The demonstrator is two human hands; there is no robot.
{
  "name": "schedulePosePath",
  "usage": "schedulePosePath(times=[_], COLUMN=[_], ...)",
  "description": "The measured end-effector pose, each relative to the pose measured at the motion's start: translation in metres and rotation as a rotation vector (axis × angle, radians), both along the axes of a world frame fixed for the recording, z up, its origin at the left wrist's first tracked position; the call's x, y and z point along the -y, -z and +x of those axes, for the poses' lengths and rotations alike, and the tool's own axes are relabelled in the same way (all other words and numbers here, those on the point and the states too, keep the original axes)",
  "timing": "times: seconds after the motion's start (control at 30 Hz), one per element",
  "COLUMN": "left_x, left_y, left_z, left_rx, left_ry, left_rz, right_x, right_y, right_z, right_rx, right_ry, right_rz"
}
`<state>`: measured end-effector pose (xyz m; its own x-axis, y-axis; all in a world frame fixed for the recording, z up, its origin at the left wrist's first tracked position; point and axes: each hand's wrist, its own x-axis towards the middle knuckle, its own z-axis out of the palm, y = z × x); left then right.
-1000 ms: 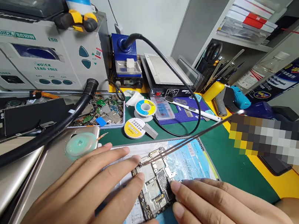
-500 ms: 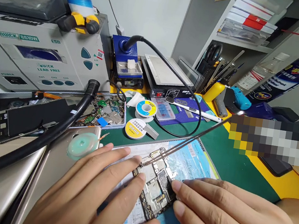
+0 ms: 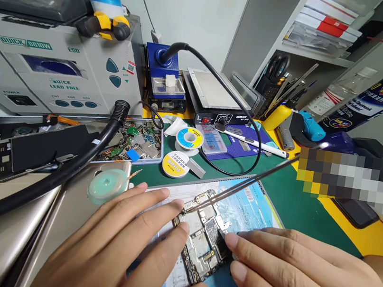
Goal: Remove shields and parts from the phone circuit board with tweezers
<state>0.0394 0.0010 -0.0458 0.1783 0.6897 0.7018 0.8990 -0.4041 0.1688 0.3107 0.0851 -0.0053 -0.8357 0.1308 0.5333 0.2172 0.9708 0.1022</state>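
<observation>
A phone circuit board (image 3: 203, 243) with metal shields lies tilted on a printed blue-and-white mat (image 3: 243, 204). My left hand (image 3: 119, 243) is at its left side, with fingertips on the upper edge and the thumb near the lower edge. My right hand (image 3: 294, 274) presses its fingertips against the board's right edge. Long thin tweezers (image 3: 243, 185) reach over the board, their tips at its upper edge. Neither hand visibly grips them, and their far end vanishes near a pixelated patch.
Behind the mat stand a hot-air rework station (image 3: 54, 70), a blue soldering station (image 3: 163, 77) and a preheater plate (image 3: 216, 97). A black hose (image 3: 64, 175) crosses the left side. A metal tray of parts (image 3: 130, 143) and a solder spool (image 3: 188, 139) sit on the green bench mat (image 3: 298, 202).
The whole scene has shifted slightly right and up in view. My hands stay on the board, and the tweezers stay over it.
</observation>
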Motion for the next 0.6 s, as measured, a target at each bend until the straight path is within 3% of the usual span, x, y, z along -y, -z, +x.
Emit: schedulePosePath(times=[0.6], left_x=[-0.0004], left_y=[0.0003], left_z=[-0.0009], left_rx=[-0.002], left_ry=[0.003], left_rz=[0.02], right_x=[-0.002], right_y=[-0.0008], right_z=[0.0012], right_rx=[0.012], right_ry=[-0.003], right_rz=[-0.039])
